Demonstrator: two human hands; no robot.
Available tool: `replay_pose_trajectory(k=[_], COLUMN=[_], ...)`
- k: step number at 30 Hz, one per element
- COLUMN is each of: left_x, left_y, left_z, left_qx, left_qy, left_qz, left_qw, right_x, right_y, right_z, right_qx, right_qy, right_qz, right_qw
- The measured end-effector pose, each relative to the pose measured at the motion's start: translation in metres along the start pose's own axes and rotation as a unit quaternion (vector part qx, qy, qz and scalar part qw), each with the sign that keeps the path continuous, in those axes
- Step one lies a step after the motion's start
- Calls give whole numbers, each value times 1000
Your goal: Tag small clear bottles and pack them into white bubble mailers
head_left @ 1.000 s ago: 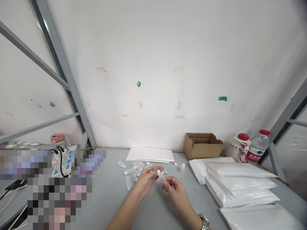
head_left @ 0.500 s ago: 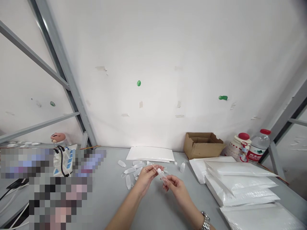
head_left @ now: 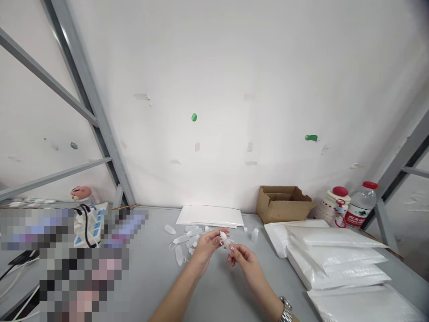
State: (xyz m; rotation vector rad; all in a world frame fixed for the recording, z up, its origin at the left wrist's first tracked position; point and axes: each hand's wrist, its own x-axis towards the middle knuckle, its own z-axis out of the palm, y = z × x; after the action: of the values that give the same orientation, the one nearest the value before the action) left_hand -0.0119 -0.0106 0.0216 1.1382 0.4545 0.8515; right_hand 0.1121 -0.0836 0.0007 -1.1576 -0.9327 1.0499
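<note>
A small translucent squeeze bottle (head_left: 228, 245) with a white nozzle top is held tilted above the grey table. My right hand (head_left: 244, 258) grips its body between thumb and fingers. Around the nozzle end, my left hand (head_left: 208, 246) is closed, with thumb in front and fingers reaching behind the tip. Left of my hands lie several more small squeeze bottles (head_left: 178, 255), some with loop straps. One upright bottle (head_left: 254, 235) and a tiny white cap (head_left: 245, 229) stand to the right, beyond my right hand.
White sheets (head_left: 210, 215) lie against the wall. At right are a cardboard box (head_left: 284, 210), stacked white padded mailers (head_left: 338, 255), a red-topped jar (head_left: 335, 203) and a water bottle (head_left: 362, 203). A power strip (head_left: 89, 226) with cables sits left, beside a blurred area.
My left fingers have shifted slightly at the nozzle end and spread a little. The bottle stands a bit steeper, its white tip more exposed. My right hand keeps its grip.
</note>
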Motion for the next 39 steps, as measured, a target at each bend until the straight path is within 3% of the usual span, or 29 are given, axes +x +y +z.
replay_pose_trajectory(k=[11,20,28,39], left_x=[0,-1,1,-2], left_y=[6,6,1,14], left_z=[0,-2,-6,-2], left_qx=[21,5,38,40], left_qy=[50,22,27,11], left_qz=[-41,-45,-53,-64], left_qw=[998,999,997,997], right_x=[-9,-2,-2,-6], right_y=[0,-1,-2,-1], right_z=[1,1,0,0], right_qx=[-155,-42,-30,-101], right_qy=[46,2,20,48], right_qz=[-65,-9,-7,-46], right_qw=[985,999,999,993])
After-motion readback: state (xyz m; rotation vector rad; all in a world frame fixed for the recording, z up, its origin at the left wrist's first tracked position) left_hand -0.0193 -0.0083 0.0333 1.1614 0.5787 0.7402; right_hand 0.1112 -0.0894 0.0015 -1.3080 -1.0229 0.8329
